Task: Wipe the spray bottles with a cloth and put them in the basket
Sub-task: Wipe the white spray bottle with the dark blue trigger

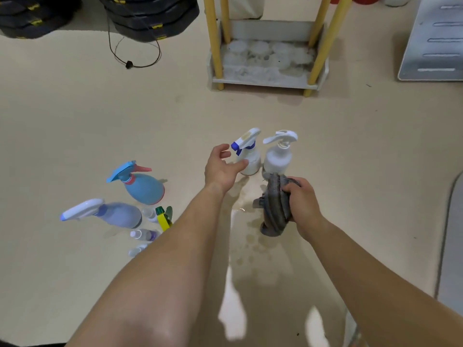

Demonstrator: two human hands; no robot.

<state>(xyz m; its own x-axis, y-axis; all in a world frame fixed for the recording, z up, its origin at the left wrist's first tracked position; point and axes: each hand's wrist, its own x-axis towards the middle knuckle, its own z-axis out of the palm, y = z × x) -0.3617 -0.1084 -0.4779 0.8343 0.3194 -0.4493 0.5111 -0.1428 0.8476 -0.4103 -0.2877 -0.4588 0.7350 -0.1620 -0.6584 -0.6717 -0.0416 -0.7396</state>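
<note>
two small bottles point(144, 234) blurred, green sprayer point(162, 217) half hidden

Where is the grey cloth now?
Head view, right of centre: the grey cloth is bunched in the right hand, just nearer the camera than the all-white spray bottle.

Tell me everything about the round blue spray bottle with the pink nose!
It is a round blue spray bottle that looks like plastic, with a fat, pear-shaped body. Its trigger head is lighter blue, its nozzle pink and pointing right, with a pink ring at the neck. It stands upright on the beige floor, just behind a pale purple bottle. Nothing else seems to touch it.
</note>
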